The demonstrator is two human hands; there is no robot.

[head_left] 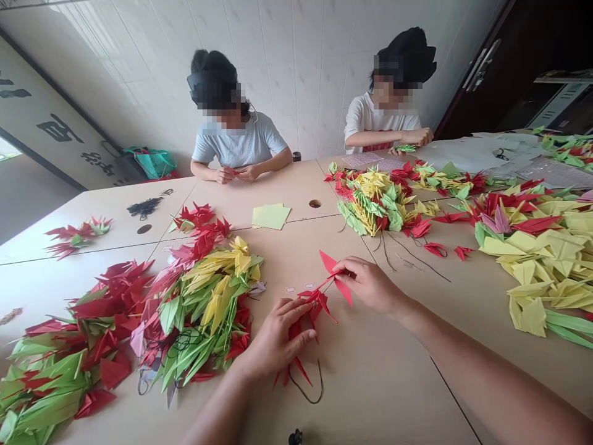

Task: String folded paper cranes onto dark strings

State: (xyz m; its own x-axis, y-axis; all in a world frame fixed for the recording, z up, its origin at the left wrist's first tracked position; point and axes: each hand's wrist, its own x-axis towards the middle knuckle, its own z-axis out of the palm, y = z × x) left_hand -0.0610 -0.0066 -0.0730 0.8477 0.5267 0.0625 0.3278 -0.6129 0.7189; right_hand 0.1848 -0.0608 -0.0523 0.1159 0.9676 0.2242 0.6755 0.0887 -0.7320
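**Red paper crane (319, 301) caught in a two-handed pinch**

You're working at pale tan tables (380, 389) pushed together, and paper is piled everywhere! Across from you sit two co-workers (236, 139) (386, 117), each busy at the far edge. On your left is the biggest heap of red, green and yellow origami cranes (199, 309). A second heap (542, 266) spills across your right, and a smaller cluster (380, 207) sits straight ahead. A neat stack of yellow paper squares (271, 216) lies farther out.

Now right in front of you, the red paper crane stands just off the tabletop, directly between your hands. Your right hand (370, 284) is closed in a pinch at its top, fingertips meeting on the paper, and your left hand (273, 340) is clamped around it lower down. The two hands are apart but close. Below, more red folds and a loop of black thread (308, 389) trail onto the table.

That crane looks feather-light and will crease easily, with thin, soft wing tips that could bend under pressure. Your safest hold looks like the thicker folded body or the thread, not the wing points.
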